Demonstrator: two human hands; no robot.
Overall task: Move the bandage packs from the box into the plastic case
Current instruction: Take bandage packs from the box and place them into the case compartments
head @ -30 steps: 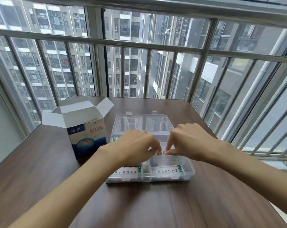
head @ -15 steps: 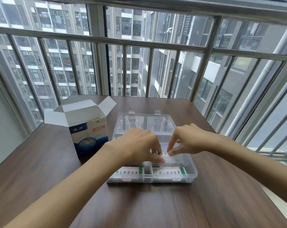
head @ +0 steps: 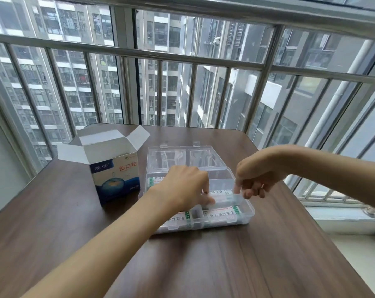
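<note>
A flat paper bandage pack point(head: 222, 195) is pressed into the clear ribbed plastic case point(head: 246, 214) by the left hand point(head: 187, 187) at 9 o'clock and the right hand point(head: 256, 176) at 3, forefingers extended, remaining fingers curled.

Both forearms reach forward, the left hand point(head: 185, 186) palm-down with fingertips lowered, the right hand point(head: 258, 176) loosely curled, forefinger pointing down.

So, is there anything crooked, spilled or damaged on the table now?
Nothing stands out. The box stands upright with its flaps open, the plastic case lies flat with its lid back, and the bandage packs sit inside its compartments. Both hands, left and right, are settling a pack.
</note>
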